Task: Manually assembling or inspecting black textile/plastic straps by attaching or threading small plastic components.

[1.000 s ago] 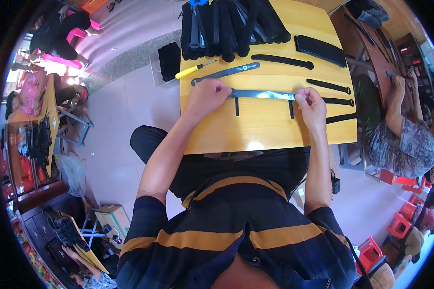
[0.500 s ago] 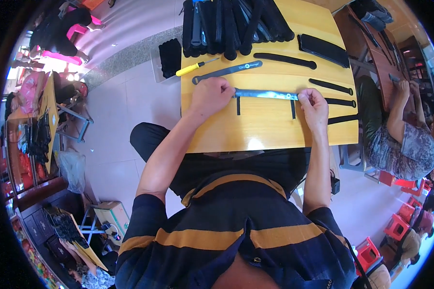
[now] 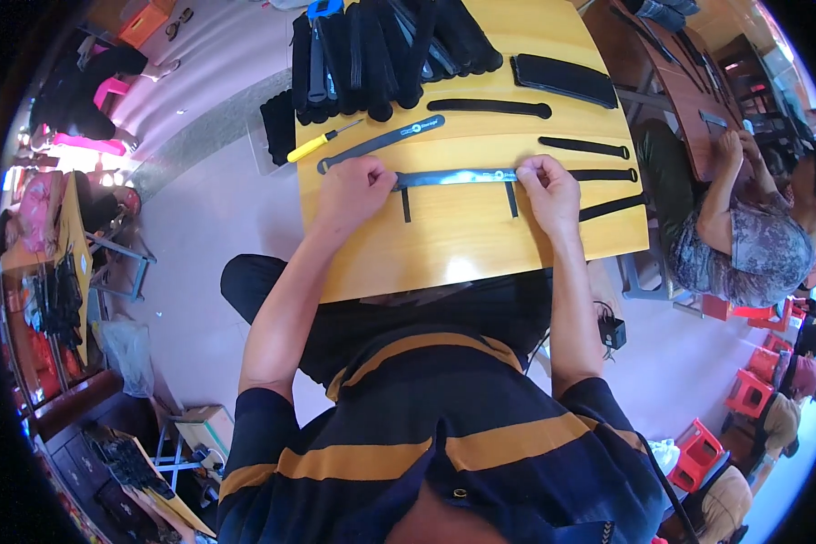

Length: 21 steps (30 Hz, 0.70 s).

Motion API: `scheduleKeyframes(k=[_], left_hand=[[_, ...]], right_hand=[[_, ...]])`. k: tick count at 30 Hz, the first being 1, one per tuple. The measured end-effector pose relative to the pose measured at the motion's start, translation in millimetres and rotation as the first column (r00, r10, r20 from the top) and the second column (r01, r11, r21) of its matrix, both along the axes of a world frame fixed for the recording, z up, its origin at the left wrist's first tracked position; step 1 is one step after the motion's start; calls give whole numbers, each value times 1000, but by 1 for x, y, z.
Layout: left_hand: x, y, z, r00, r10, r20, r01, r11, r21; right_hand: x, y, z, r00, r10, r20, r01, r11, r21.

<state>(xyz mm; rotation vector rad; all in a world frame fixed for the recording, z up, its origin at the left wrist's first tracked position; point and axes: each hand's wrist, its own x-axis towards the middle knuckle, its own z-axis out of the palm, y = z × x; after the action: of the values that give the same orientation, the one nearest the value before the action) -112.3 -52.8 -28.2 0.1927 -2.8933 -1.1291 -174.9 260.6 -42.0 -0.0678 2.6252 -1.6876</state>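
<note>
A dark grey strap with a shiny face is stretched flat between my two hands over the yellow table. Its left end is pinched in my left hand, fingers curled closed. At the other end, my right hand grips it between thumb and fingers. Two short black strips on the tabletop run toward me from beneath the strap. Just beyond my left hand lies another grey strap with a loop at one end, beside a screwdriver with a yellow handle.
Bundled black straps cover the table's far left, with a flat black stack at the far right. Single black straps lie right of my right hand. A clear bin stands left of the table. A co-worker sits to the right.
The view has swung, so the table appears farther left and slightly tilted. Both hands keep hold of the strap, which stays stretched across the black strips.
</note>
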Motion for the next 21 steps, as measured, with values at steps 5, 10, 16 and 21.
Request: scheduleKeyframes(k=[5, 10, 16, 21], left_hand=[[1, 0, 1, 1000, -6, 16, 6, 1000, -14], [1, 2, 9, 998, 25, 52, -25, 1000, -12], [-1, 5, 9, 998, 24, 55, -22, 999, -35], [1, 3, 4, 998, 39, 50, -38, 999, -29]], right_hand=[[0, 1, 0, 1000, 0, -18, 2, 998, 70], [-2, -2, 3, 999, -7, -33, 10, 997, 77], [-1, 0, 3, 999, -25, -32, 28, 995, 99], [2, -5, 7, 998, -18, -67, 26, 992, 126]])
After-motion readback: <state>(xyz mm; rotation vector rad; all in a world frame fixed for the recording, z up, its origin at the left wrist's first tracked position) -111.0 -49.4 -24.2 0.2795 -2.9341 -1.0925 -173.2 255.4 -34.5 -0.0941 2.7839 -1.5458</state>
